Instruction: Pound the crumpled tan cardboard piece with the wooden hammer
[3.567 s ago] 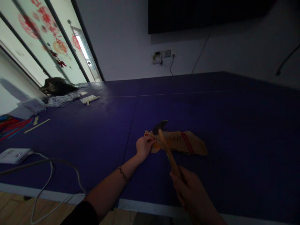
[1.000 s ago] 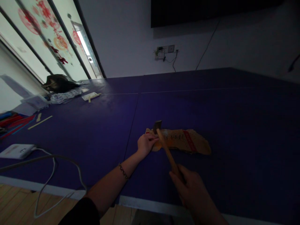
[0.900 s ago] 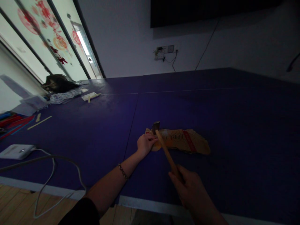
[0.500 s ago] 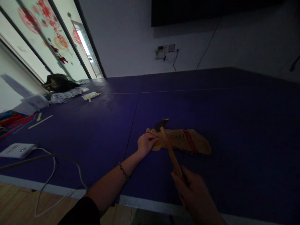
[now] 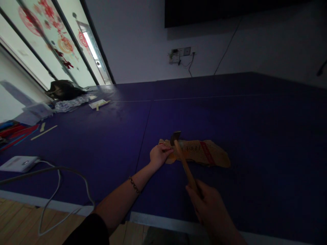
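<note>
A flat brown piece (image 5: 218, 154) with a red stripe and dark printing, like cardboard or packaging, lies on the dark blue table (image 5: 122, 136). My left hand (image 5: 159, 156) rests on its left end, fingers pinched together near the surface; what they hold, if anything, is too small to name. My right hand (image 5: 209, 204) is wrapped round the wooden handle of a hammer (image 5: 186, 166). The dark hammer head is over the left part of the brown piece, just beyond my left fingertips.
At the left are a white device (image 5: 19, 164) with a looping cable, red and blue strips (image 5: 19, 134), papers, a black bag (image 5: 65, 90) and a small white tray (image 5: 99, 103). Behind the table stands a wall with sockets (image 5: 181, 52).
The hammer head has shifted slightly left and tilted, and my right hand has moved a little to the left. My left hand has stayed nearly in place.
</note>
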`<action>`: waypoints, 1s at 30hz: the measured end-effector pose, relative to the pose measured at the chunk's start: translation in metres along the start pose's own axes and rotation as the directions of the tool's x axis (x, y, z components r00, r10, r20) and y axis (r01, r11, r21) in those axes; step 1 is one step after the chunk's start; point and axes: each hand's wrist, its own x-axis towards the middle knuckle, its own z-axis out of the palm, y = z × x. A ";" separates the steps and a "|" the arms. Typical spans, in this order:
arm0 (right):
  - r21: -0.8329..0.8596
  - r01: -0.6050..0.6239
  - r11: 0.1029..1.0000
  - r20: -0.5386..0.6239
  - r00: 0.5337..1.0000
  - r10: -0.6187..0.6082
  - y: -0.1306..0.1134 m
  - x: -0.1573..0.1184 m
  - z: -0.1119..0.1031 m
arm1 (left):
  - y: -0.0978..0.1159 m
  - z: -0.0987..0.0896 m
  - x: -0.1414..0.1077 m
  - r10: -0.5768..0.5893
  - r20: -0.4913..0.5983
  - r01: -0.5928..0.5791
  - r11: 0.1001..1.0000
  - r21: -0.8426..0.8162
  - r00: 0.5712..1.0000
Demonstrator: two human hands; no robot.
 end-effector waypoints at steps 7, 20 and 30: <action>0.011 -0.030 0.999 0.016 0.999 0.030 0.000 -0.001 0.000 | 0.000 -0.001 0.000 0.007 0.010 -0.007 1.000 0.000 1.000; 0.035 -0.026 0.999 0.079 0.997 0.023 0.001 -0.004 0.001 | 0.000 -0.001 0.001 0.039 0.015 -0.039 0.999 0.003 0.999; 0.000 -0.011 1.000 0.105 0.994 0.011 0.000 0.000 0.003 | -0.001 -0.001 0.001 0.060 0.014 -0.060 0.998 0.008 0.998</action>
